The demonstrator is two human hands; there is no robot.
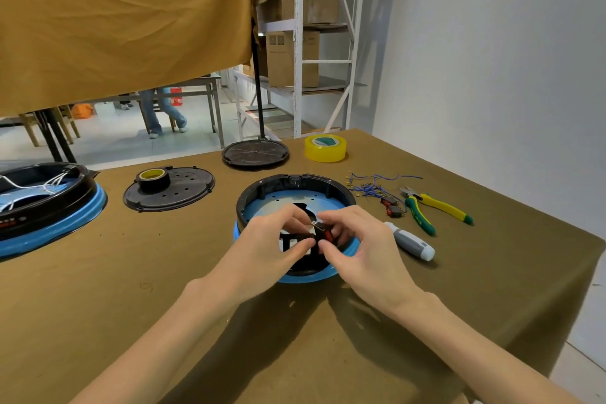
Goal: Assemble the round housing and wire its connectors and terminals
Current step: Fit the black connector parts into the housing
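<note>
The round black housing [278,187] with a blue base stands open-side up in the middle of the table. Both hands are over its near part. My left hand [272,243] and my right hand [357,239] together pinch a small red and black switch [323,230] just above the housing's inside. Short blue wires with metal terminals [370,185] lie in a loose pile to the right. Two more red and black switches [392,207] lie beside them. My fingers hide part of the held switch and the housing's near wall.
Green and yellow pliers [436,210] and a grey and white screwdriver [410,241] lie at the right. A yellow tape roll [324,148], a black lid [255,154], a perforated black cover [173,192] with black tape [152,178], and a second wired housing [42,203] stand around.
</note>
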